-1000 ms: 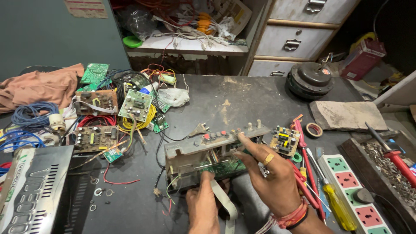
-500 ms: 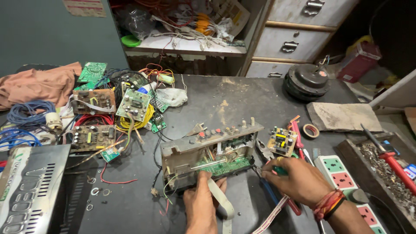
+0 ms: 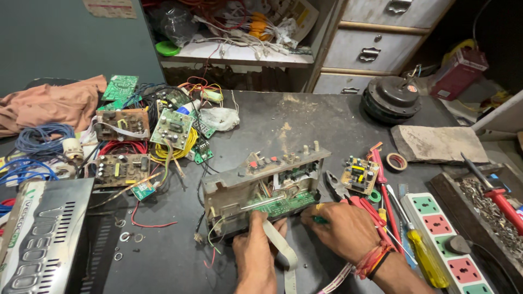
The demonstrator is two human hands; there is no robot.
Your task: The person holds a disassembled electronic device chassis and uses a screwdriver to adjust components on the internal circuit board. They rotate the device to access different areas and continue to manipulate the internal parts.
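A dusty grey front panel unit [image 3: 256, 182] with knobs, loose wires and a green circuit board stands tilted on the dark workbench [image 3: 305, 120]. My left hand [image 3: 255, 251] grips its lower edge, thumb up against the board, beside a flat grey ribbon cable [image 3: 279, 247] that hangs from the unit. My right hand [image 3: 343, 228] is closed around a small green-handled tool [image 3: 319, 220]. The tool's tip points at the unit's lower right corner.
Pliers [image 3: 334, 185], a small yellow-part board [image 3: 359, 175], red screwdrivers [image 3: 381, 182], a yellow-handled screwdriver [image 3: 420, 251] and a power strip [image 3: 447, 239] lie to the right. Several circuit boards [image 3: 171, 128] and wire coils crowd the left, near a silver case [image 3: 38, 234]. A black round motor [image 3: 392, 98] sits behind.
My right hand left the panel, reached right among the tools, and came back to the unit's lower right corner holding a green-handled tool. My left hand stayed on the unit.
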